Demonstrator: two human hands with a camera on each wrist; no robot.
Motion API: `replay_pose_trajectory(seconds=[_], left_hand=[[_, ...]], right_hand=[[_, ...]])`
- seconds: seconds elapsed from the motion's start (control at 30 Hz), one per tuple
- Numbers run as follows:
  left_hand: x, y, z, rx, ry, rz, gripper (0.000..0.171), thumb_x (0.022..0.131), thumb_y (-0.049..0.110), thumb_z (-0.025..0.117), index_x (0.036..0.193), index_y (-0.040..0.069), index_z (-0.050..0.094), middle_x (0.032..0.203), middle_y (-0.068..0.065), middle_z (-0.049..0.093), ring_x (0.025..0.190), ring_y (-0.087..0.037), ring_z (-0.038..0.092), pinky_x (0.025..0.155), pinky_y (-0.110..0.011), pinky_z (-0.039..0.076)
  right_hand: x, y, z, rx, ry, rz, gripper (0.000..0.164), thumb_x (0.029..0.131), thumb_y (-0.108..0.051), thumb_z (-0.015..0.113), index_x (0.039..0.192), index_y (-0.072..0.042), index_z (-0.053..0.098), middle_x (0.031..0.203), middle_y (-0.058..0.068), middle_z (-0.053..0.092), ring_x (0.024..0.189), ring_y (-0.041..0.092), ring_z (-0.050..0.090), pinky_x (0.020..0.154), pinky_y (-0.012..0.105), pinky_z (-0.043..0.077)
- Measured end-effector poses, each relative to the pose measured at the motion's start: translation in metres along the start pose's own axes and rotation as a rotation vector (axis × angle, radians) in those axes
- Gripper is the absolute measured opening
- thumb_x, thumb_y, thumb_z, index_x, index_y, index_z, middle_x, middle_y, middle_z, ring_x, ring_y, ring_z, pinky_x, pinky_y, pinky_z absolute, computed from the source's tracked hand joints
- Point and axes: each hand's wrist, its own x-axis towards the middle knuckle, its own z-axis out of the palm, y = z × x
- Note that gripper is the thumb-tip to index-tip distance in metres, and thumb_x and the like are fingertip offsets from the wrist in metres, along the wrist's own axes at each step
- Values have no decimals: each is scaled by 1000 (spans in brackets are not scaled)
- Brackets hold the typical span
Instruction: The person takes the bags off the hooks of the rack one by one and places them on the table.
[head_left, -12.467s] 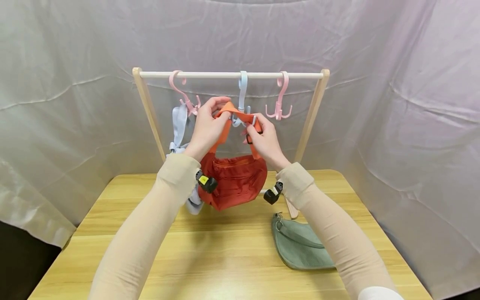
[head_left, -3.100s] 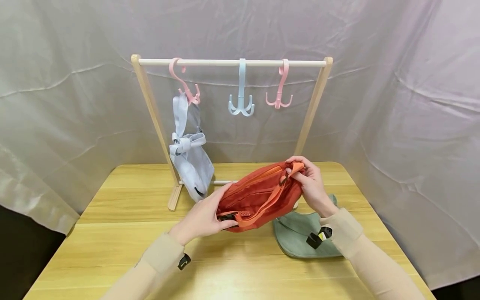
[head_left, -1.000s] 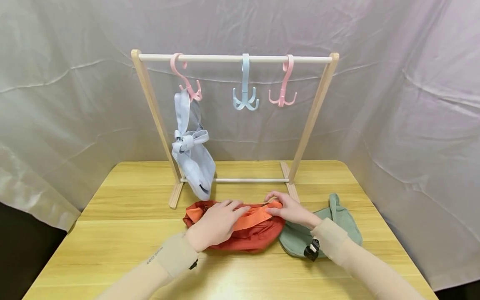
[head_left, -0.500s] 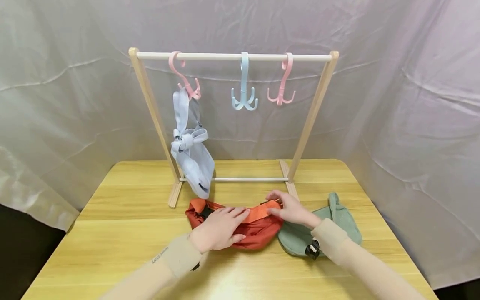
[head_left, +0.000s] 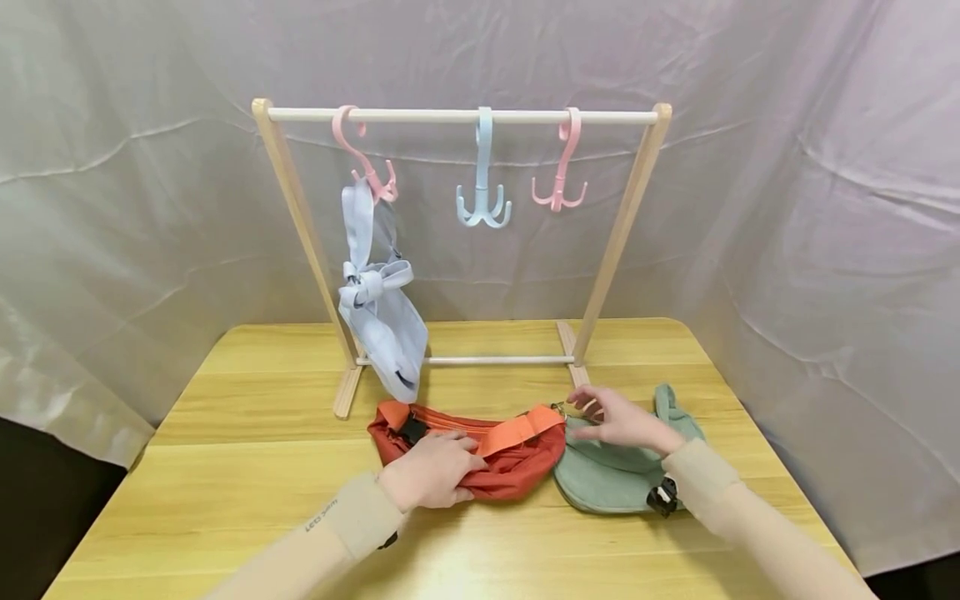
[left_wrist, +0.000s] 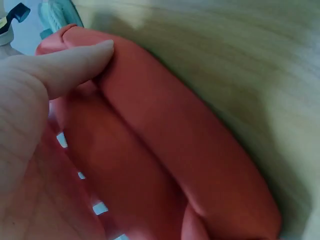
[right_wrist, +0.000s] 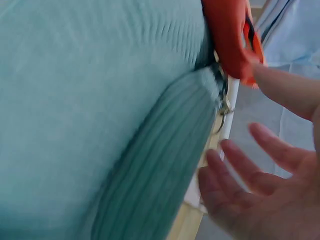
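Observation:
A red waist bag (head_left: 517, 475) with an orange strap (head_left: 517, 433) and a black buckle (head_left: 412, 429) lies on the table in the head view. My left hand (head_left: 431, 471) rests on its front left part, and in the left wrist view the thumb (left_wrist: 82, 65) lies along the red fabric. My right hand (head_left: 622, 419) hovers over a green corduroy bag (head_left: 600, 479), fingers apart and loosely bent, holding nothing. Close to those fingers, in the right wrist view, are the green bag's strap (right_wrist: 155, 165) and a metal ring (right_wrist: 224, 107).
A wooden rack (head_left: 615, 242) with a white bar (head_left: 420, 115) stands behind. A pale blue bag (head_left: 382, 325) hangs from the left pink hook (head_left: 371, 171). A light blue hook (head_left: 482, 183) and another pink hook (head_left: 561, 175) hang without bags.
The red bag has come off the rack area down onto the table. In the last half second my right hand has left its orange strap and moved right, over the green bag.

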Motion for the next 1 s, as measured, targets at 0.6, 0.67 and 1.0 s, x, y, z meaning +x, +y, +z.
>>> replay_pose_trajectory(seconds=[0.6, 0.67, 1.0], left_hand=[[2, 4, 9, -6, 66, 39, 38, 89, 38, 76, 124, 22, 69, 119, 0, 68, 100, -17, 70, 85, -33, 57], [3, 5, 9, 9, 71, 38, 38, 89, 39, 76, 123, 23, 69, 117, 1, 68, 98, -16, 70, 83, -32, 57], [2, 9, 9, -3, 59, 23, 37, 90, 38, 75, 123, 21, 70, 116, 0, 70, 97, -16, 71, 81, -32, 58]], right_hand=[[-6, 4, 4, -318, -82, 63, 54, 75, -17, 89, 119, -8, 58, 120, 14, 64, 116, 38, 61, 97, 54, 50], [-6, 6, 3, -338, -87, 71, 54, 75, -17, 88, 119, -9, 57, 120, 13, 64, 115, 36, 61, 96, 53, 51], [-6, 16, -5, -342, -93, 75, 52, 74, -12, 87, 117, -9, 57, 113, 13, 63, 107, 33, 62, 90, 50, 52]])
